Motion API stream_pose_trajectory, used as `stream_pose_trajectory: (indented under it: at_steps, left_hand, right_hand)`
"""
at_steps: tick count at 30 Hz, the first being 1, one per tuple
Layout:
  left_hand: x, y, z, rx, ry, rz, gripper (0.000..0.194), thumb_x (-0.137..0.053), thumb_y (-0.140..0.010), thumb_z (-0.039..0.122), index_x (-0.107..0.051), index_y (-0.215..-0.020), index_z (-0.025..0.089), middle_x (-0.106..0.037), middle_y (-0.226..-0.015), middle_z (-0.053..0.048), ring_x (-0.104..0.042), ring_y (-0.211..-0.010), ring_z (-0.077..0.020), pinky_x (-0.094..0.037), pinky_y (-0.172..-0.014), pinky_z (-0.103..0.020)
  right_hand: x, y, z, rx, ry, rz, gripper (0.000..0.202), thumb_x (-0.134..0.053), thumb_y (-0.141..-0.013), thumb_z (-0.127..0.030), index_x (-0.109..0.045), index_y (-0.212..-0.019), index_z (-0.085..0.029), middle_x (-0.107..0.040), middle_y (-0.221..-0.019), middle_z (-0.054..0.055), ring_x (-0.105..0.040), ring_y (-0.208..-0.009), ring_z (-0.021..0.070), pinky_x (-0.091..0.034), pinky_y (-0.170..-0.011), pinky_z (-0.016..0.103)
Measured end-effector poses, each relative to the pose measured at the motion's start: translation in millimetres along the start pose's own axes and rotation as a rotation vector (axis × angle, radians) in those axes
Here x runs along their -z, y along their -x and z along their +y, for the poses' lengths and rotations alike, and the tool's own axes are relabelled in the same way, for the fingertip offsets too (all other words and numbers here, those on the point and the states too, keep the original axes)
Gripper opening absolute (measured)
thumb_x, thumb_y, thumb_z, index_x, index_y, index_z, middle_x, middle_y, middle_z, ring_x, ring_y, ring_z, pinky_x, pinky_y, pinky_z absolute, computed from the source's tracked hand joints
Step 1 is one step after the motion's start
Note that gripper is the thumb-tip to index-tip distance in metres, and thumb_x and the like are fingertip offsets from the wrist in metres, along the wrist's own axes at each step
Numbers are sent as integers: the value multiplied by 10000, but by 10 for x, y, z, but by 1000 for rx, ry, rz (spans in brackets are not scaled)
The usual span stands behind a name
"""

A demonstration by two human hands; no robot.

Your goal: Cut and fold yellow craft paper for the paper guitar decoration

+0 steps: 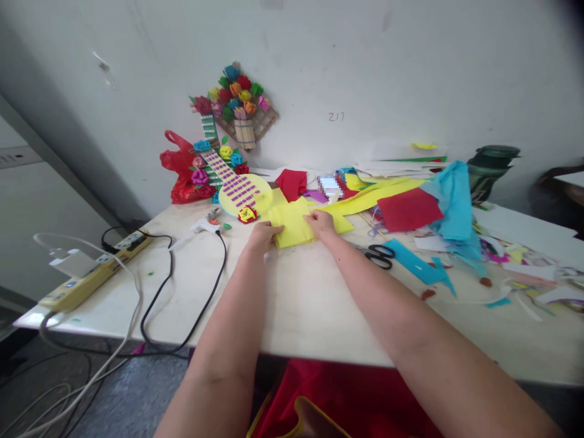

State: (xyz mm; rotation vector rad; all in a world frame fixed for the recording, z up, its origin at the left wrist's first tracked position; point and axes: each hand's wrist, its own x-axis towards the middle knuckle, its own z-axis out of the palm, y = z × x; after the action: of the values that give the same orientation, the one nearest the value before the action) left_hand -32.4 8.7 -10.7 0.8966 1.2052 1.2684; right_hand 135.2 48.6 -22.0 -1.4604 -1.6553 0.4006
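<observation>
A folded sheet of yellow crepe paper lies on the white table between my hands. My left hand has its fingers closed at the paper's left edge. On the paper's right part, my right hand pinches the sheet, with the fingertips bent inward. Just behind the left hand is a round yellow paper craft with purple squares and a long neck. A red and yellow paper flower sits at its lower edge. To the right of my right hand lie black-handled scissors.
A white glue gun and its black cord lie left, near a power strip. Right are red crepe paper, blue crepe paper, paper scraps and a dark green bottle. Paper flowers lean against the wall.
</observation>
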Motion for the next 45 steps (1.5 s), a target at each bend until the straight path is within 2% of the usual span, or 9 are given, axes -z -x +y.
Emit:
stream_pose_trajectory:
  at_steps: [3,7,17,22,31,35,39,42,45]
  left_hand:
    - [-11,18,2,-2,33,-11,306,-746,-452,112,-568,-700,102,-639,-710,-77,-617,-693,-198,-491,-627,-305]
    - [-22,43,9,-1,37,-9,276,-730,-489,112,-575,-717,103,-641,-712,-76,-621,-704,-198,-493,-636,-306]
    - [-37,77,49,9,90,-31,264,-701,-532,85,-557,-750,125,-631,-698,-53,-619,-734,-182,-492,-666,-290]
    - [-46,90,67,29,93,26,313,-707,-523,72,-525,-768,144,-625,-733,-39,-616,-742,-167,-489,-664,-281]
    - [-32,56,50,35,99,16,306,-707,-534,86,-530,-777,147,-619,-746,-40,-615,-723,-165,-494,-636,-275]
    - [-23,42,46,43,92,-4,287,-709,-539,106,-537,-766,140,-619,-736,-48,-615,-730,-169,-498,-639,-283]
    - [-21,28,46,60,67,13,266,-711,-532,103,-531,-726,132,-615,-713,-46,-616,-718,-168,-497,-631,-282]
    - [-29,23,49,68,29,70,259,-709,-524,83,-526,-702,125,-613,-700,-42,-615,-686,-162,-493,-614,-278]
    - [-38,19,50,64,-20,95,239,-692,-523,50,-535,-689,117,-612,-685,-40,-613,-659,-161,-488,-597,-275]
  right_hand:
    - [10,3,27,-47,33,-31,257,-482,-677,-385,-469,-524,-179,-438,-510,-39,-364,-507,95,-240,-473,216]
    - [29,23,27,-110,51,-73,287,-468,-678,-442,-519,-555,-188,-454,-521,-38,-380,-497,99,-236,-464,223]
    - [14,6,51,-125,47,-102,288,-490,-667,-452,-547,-571,-186,-468,-518,-40,-402,-498,96,-243,-460,219]
    - [11,5,43,-130,77,-87,292,-502,-662,-448,-556,-560,-179,-481,-517,-35,-419,-506,97,-246,-452,212]
    - [12,12,28,-158,132,-92,297,-519,-665,-472,-595,-600,-192,-579,-598,-9,-480,-546,117,-293,-479,223]
    - [-18,6,55,-146,97,-73,225,-562,-660,-402,-622,-733,-197,-638,-743,5,-540,-653,131,-356,-548,220]
    - [-52,10,74,-136,87,-55,250,-562,-671,-303,-602,-894,-198,-646,-832,16,-564,-745,141,-394,-619,225]
    - [-31,42,44,-119,180,-42,260,-491,-723,-259,-589,-954,-192,-637,-904,38,-559,-801,157,-398,-651,243]
    - [52,89,-15,-7,385,-58,263,-446,-747,-220,-609,-948,-171,-616,-975,87,-524,-887,202,-378,-709,289]
